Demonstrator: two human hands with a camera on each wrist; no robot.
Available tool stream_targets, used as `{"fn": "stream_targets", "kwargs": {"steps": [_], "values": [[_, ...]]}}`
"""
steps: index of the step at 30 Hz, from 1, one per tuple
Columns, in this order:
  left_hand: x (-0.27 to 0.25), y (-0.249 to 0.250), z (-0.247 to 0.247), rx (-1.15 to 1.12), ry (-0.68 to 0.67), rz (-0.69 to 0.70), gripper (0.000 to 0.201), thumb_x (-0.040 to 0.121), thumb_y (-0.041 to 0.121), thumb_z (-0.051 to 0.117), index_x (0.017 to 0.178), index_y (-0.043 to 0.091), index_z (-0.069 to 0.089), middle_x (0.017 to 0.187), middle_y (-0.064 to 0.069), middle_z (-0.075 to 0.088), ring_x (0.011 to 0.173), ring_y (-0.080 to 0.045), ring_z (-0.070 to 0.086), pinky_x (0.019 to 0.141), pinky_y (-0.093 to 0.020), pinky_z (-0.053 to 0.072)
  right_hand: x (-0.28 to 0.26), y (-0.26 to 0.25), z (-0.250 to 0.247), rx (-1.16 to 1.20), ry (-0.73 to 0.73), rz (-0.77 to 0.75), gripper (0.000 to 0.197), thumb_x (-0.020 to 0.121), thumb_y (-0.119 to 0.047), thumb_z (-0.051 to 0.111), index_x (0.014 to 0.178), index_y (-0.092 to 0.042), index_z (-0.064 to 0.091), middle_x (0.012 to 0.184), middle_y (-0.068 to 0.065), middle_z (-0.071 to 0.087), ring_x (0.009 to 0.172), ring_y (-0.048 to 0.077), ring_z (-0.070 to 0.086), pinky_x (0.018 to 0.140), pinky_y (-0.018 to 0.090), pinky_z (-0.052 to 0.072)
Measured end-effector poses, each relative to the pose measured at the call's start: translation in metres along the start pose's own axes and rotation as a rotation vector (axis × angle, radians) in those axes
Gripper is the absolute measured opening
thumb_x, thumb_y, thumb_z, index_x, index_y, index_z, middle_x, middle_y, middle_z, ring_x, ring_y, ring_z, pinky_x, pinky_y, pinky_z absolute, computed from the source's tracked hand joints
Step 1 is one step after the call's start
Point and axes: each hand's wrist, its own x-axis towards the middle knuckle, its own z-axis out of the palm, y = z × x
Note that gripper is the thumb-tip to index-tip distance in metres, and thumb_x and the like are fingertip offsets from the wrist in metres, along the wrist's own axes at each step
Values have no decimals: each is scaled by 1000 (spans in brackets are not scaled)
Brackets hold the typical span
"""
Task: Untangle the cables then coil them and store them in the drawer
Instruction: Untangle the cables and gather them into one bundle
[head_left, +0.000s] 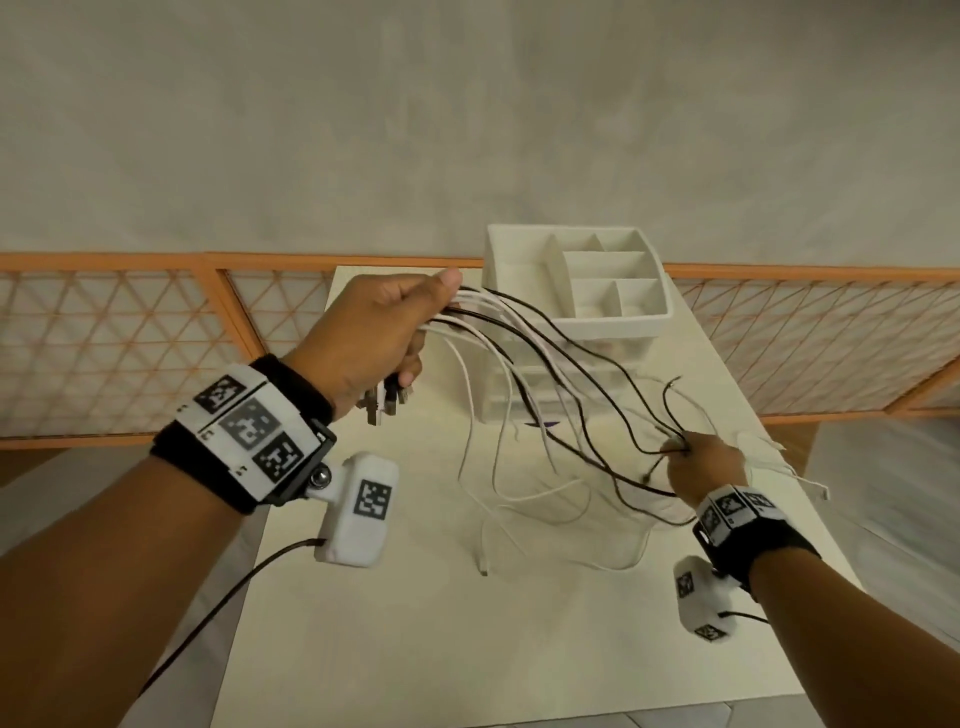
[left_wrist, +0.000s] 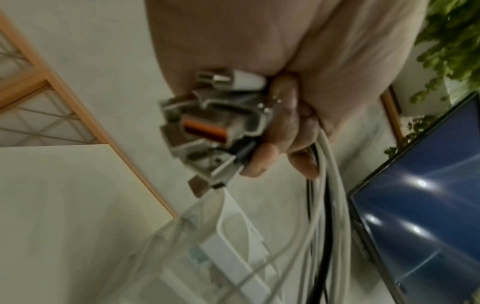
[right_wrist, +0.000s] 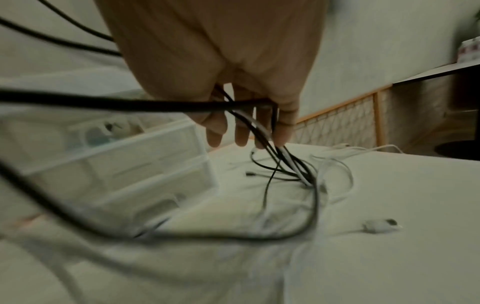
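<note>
My left hand is raised above the table and grips a bundle of several white and black cables near their plug ends. The plugs stick out below my fist. The cables sag to the right and down to my right hand, which holds their far stretch low over the table, black cables running between its fingers. Loose white loops lie on the table. The white drawer unit stands behind the cables, drawers closed.
An open compartment tray forms the top of the drawer unit. An orange-framed lattice screen runs behind the table. A small white adapter lies on the table near my right hand. A dark monitor shows in the left wrist view.
</note>
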Motion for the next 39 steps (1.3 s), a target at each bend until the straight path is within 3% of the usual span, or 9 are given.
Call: {"fn": "stream_targets", "kwargs": {"steps": [4, 8, 10, 14, 17, 21, 26, 32, 39], "values": [[10, -22, 14, 153, 101, -72, 51, 100, 48, 51, 65, 12, 39, 47, 4, 29, 36, -17, 36, 50, -27, 37, -13, -29, -20, 112, -73, -184, 61, 77, -18, 65, 134, -36, 55, 138, -4, 56, 124, 27, 55, 108, 49, 42], [14, -28, 31, 234, 126, -138, 46, 102, 42, 46, 65, 16, 37, 45, 3, 34, 37, -21, 40, 48, -26, 33, -55, -89, -58, 430, -200, -613, 97, 68, -30, 67, 155, -33, 25, 160, -8, 31, 144, 13, 32, 117, 35, 29], [13, -24, 41, 235, 89, -141, 39, 101, 34, 44, 68, 13, 43, 45, 3, 36, 39, -21, 40, 48, -26, 33, -83, -125, -62, 419, -96, -796, 105, 71, -38, 73, 158, -28, 15, 163, -5, 26, 148, 13, 27, 118, 35, 23], [7, -14, 54, 264, 2, -70, 36, 98, 22, 39, 72, 2, 54, 49, 0, 41, 47, -22, 38, 55, -35, 34, -94, -165, -28, 216, 230, -953, 71, 78, -35, 63, 143, -14, 46, 127, 2, 66, 117, 22, 61, 101, 44, 45], [4, -17, 46, 247, -35, -88, 30, 99, 20, 37, 74, 7, 47, 50, 1, 39, 41, -20, 33, 53, -35, 35, -71, -153, -11, 321, 247, -874, 26, 79, -26, 52, 95, -18, 70, 73, 1, 70, 68, 30, 64, 63, 41, 52], [-1, -27, 40, 155, -46, -133, 24, 100, 19, 38, 78, 12, 44, 42, 13, 35, 45, -15, 28, 48, -30, 30, -49, -132, -7, 297, 216, -787, 22, 79, -15, 52, 61, -29, 54, 48, -5, 46, 49, 22, 45, 51, 31, 36], [-2, -32, 44, 166, -76, -123, 17, 101, 24, 43, 88, 18, 53, 38, 14, 38, 37, -11, 34, 48, -29, 36, -61, -144, -7, 408, 253, -928, 46, 75, -10, 72, 120, -20, 70, 97, 1, 76, 85, 18, 70, 78, 28, 56], [-4, -28, 46, 191, -151, -49, 21, 103, 26, 43, 85, 21, 54, 39, 13, 38, 39, -11, 33, 52, -33, 37, -55, -145, -7, 402, 334, -958, 23, 71, -6, 63, 89, -9, 77, 87, 9, 75, 81, 28, 71, 69, 38, 57], [1, -52, 17, 315, 52, 43, 26, 103, 29, 44, 82, 24, 58, 41, 14, 45, 39, -6, 36, 49, -29, 35, -5, -94, -48, 361, 253, -401, 38, 84, 0, 58, 109, -20, 78, 101, 6, 78, 103, 23, 70, 92, 14, 44]]}}
